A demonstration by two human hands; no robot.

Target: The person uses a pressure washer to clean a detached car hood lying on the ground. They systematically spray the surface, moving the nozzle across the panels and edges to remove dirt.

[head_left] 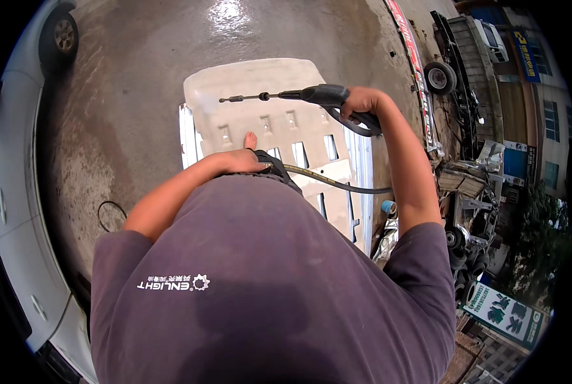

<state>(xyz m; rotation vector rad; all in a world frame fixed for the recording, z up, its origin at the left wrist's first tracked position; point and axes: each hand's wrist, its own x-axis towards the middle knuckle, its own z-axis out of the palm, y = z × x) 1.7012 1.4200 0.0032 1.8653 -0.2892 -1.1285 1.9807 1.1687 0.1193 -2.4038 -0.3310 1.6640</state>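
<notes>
On my feed I see a purple-grey T-shirt (299, 307), short-sleeved, with a white gear emblem (201, 282) beside white lettering (164, 286).

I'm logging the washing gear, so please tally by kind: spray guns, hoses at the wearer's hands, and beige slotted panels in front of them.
Pressure-washer spray gun, in the right hand: 1
Dark hose, at the left hand: 1
Beige slotted panel: 1
Total: 3
</notes>
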